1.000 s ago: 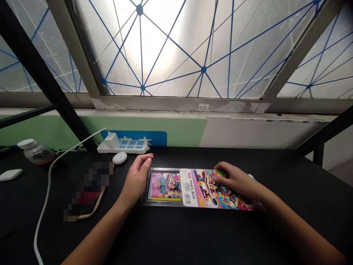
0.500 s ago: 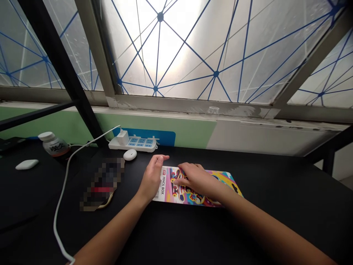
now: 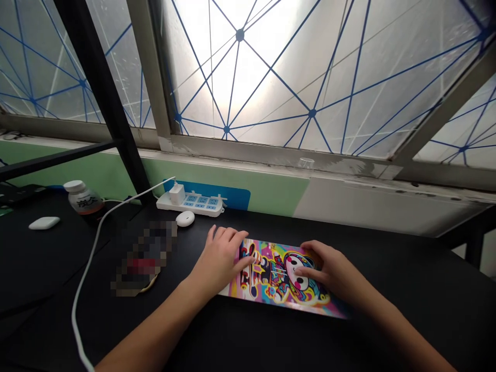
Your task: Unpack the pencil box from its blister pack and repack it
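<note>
A flat pencil box [image 3: 271, 279] with a bright cartoon figure on its face lies lengthwise in front of me on the black desk. My left hand [image 3: 222, 258] grips its left end, thumb on the printed face and fingers over the far corner. Near the other end, my right hand [image 3: 329, 266] holds the far edge, its thumb pressed on the cartoon face and its fingertips partly hidden behind the edge. The box's right end is smeared by motion. The label at its left end is mostly covered by my left hand.
A white power strip [image 3: 189, 203] with a plugged-in charger stands against the wall. In front is a round white case [image 3: 185, 219]. A white cable [image 3: 91, 263] runs down the left side, near a blurred-out item [image 3: 143, 258], a bottle [image 3: 83, 198] and a white mouse-like object [image 3: 44, 223].
My left hand has moved from beside the box onto its left end. My right hand has slid right along the far edge. The box's right end has swung toward me.
</note>
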`<state>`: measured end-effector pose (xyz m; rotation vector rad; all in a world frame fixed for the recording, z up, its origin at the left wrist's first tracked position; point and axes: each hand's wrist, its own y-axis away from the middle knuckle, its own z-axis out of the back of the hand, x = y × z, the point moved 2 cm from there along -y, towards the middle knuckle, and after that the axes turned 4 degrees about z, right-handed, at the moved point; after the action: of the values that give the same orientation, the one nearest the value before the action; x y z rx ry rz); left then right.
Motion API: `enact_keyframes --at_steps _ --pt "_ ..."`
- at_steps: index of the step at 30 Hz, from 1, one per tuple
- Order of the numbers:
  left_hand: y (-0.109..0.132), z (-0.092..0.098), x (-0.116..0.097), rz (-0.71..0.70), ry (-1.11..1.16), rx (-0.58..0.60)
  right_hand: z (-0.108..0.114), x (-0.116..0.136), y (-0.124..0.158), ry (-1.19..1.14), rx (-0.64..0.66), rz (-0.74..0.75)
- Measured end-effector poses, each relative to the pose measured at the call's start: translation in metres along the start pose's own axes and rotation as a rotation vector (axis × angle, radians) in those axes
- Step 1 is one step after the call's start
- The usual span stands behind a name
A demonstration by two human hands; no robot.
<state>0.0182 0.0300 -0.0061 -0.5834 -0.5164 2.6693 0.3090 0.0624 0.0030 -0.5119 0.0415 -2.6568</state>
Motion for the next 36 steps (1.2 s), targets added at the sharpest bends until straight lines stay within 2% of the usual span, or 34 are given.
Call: enact_keyframes --at_steps 2,4,6,9,16,22,26,31,36 --pt "0.003 0.008 -0.011 -0.095 -0.051 -0.116 0.007 0.007 0.011 0.117 -0.179 0.105" --pt "0.006 0.016 -0.021 -0.172 -0.115 -0.211 0.010 0.021 0.019 0.208 -0.284 0.263" --pt "0.009 0.021 -0.026 -0.236 -0.179 -0.248 0.009 0.035 0.025 0.299 -0.299 0.402" --pt "0.010 0.020 -0.025 -0.315 -0.207 -0.198 0.003 0.047 0.028 0.404 -0.240 0.493" --pt "0.007 0.014 -0.019 -0.330 0.007 -0.062 -0.001 0.046 0.028 0.354 -0.116 0.458" --pt "0.007 -0.001 -0.002 -0.174 -0.079 0.140 -0.004 0.054 0.031 0.157 0.072 0.429" --pt "0.007 -0.011 0.009 -0.115 -0.057 0.246 -0.005 0.050 0.028 0.066 0.066 0.379" --pt "0.005 -0.007 0.008 -0.111 0.020 0.201 -0.007 0.029 0.018 0.026 -0.085 0.333" --pt "0.006 -0.002 0.001 -0.196 -0.062 0.077 -0.008 0.005 0.005 0.084 -0.104 0.207"
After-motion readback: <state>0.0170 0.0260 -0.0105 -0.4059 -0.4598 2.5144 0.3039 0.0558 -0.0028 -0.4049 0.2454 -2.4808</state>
